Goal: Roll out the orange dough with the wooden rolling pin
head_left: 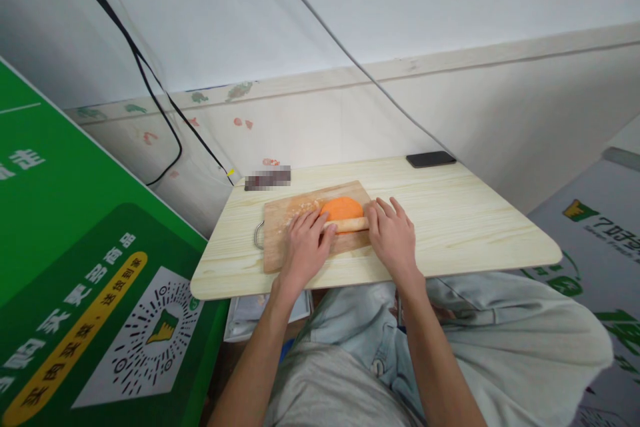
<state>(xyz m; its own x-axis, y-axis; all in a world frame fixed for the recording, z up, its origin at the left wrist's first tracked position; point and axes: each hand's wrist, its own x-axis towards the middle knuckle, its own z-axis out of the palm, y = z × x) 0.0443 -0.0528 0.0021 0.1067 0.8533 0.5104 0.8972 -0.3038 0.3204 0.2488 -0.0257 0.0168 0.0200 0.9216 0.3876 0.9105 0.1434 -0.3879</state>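
Note:
A flattened piece of orange dough (343, 208) lies on a wooden cutting board (275, 240) with a metal handle at its left end. Across the dough's near part rests a light wooden rolling pin (347, 225). My left hand (307, 243) is closed over the pin's left end, its fingers reaching onto the board beside the dough. At the other end, my right hand (393, 233) grips the pin near the board's right edge. Both ends of the pin are hidden under my hands. Pale crumbs or flour (303, 208) are scattered on the board's left part.
The board lies on a small pale wood-grain table (470, 233) against a wall. A black phone (431, 159) lies at the back right; a pixelated dark object (267, 178) is at the back left. A green printed panel (100, 280) stands left, and cables (145, 60) hang along the wall.

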